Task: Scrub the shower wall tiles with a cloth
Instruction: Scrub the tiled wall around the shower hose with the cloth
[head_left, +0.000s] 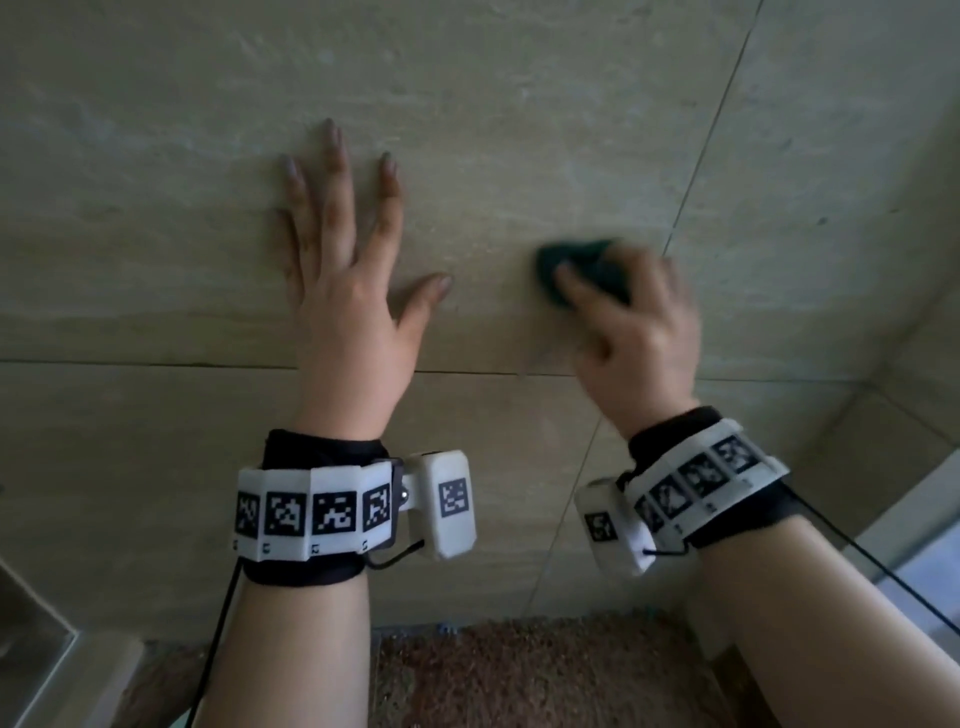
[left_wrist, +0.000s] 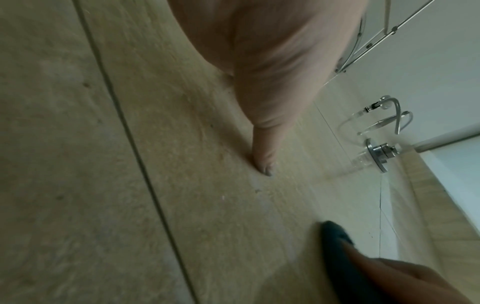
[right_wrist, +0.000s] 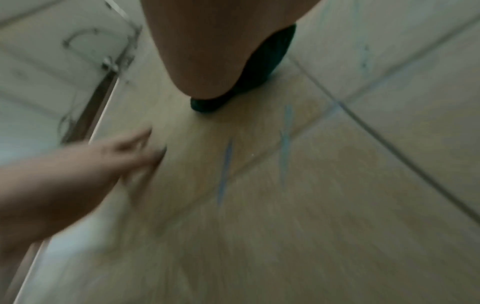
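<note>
– What covers the wall?

– Large beige stone-look wall tiles (head_left: 493, 104), matte and faintly streaked, split by thin dark grout lines (head_left: 706, 145).

– And the hands?

– The left hand (head_left: 348, 270), centre frame, lies flat with fingers spread wide. The right hand (head_left: 639, 332) grips a bunched dark green cloth (head_left: 576, 265) against the tile at centre right; it is blurred, its fingers probably curled over it.

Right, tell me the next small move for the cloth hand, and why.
Probably sweep the cloth rightward to the grout line: the right hand grips it against the tile, and the flat left hand blocks the other way.
</note>
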